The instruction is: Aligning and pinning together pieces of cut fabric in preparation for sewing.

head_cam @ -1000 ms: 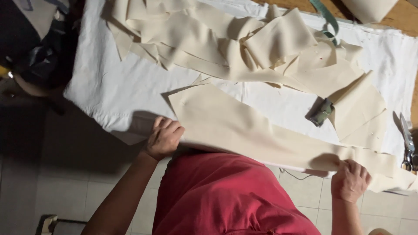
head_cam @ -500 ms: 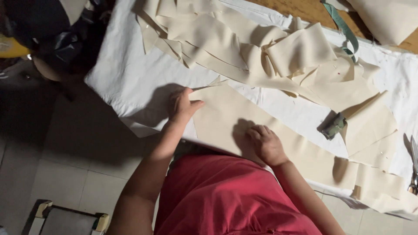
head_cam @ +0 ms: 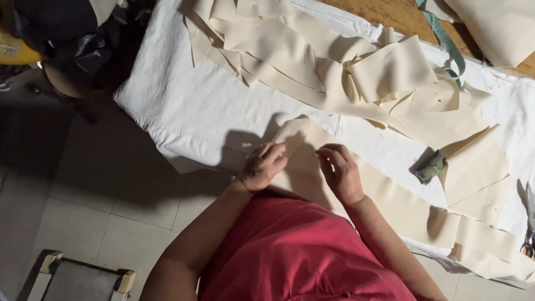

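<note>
A long cream fabric strip (head_cam: 390,195) lies along the near edge of a table covered in white cloth (head_cam: 195,111). My left hand (head_cam: 263,166) pinches the strip's left end, fingers curled on its edge. My right hand (head_cam: 340,170) rests a little to the right on the same strip, fingers bent and touching the fabric. I wear a red top.
A heap of cream fabric pieces (head_cam: 334,61) fills the back of the table. A small green block (head_cam: 430,166) sits to the right, a green tape measure (head_cam: 446,39) behind it, scissors (head_cam: 528,223) at the right edge. A stool (head_cam: 78,278) stands on the tiled floor.
My right hand travelled from the strip's far right end to its left end beside my left hand. My left hand shifted slightly right onto the strip's corner. The camera view moved left.
</note>
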